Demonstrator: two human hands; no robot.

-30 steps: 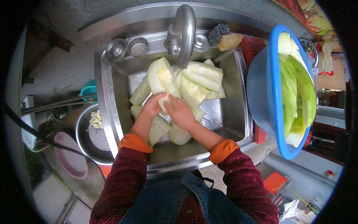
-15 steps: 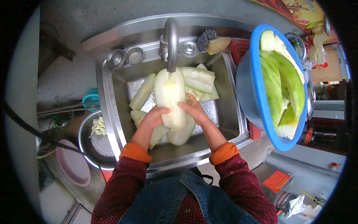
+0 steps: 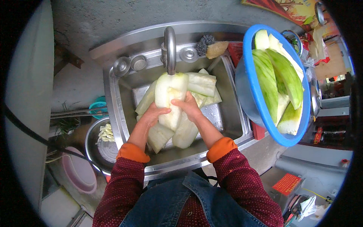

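A long, pale peeled piece of winter melon (image 3: 170,89) is held up between both hands under the tap (image 3: 170,49). My left hand (image 3: 153,114) grips its left side near the lower end, thumb across the front. On its right side, my right hand (image 3: 189,107) holds on with the thumb over the face. The fingers of both hands partly go behind the piece. Below it, several more pale melon pieces (image 3: 202,84) lie in the steel sink (image 3: 221,126), some hidden by the held one and by my hands.
A blue tub (image 3: 247,75) of green and pale melon pieces stands tilted right of the sink. Behind the basin lie a steel scrubber (image 3: 204,43), a yellowish sponge (image 3: 216,49) and a drain strainer (image 3: 138,62). A metal bowl (image 3: 92,140) and pink basin (image 3: 72,170) sit at left.
The held melon piece has tilted, its lower end swinging slightly left and its face turning. Both hands have shifted a little with it and still grip it. The whole view has moved slightly.
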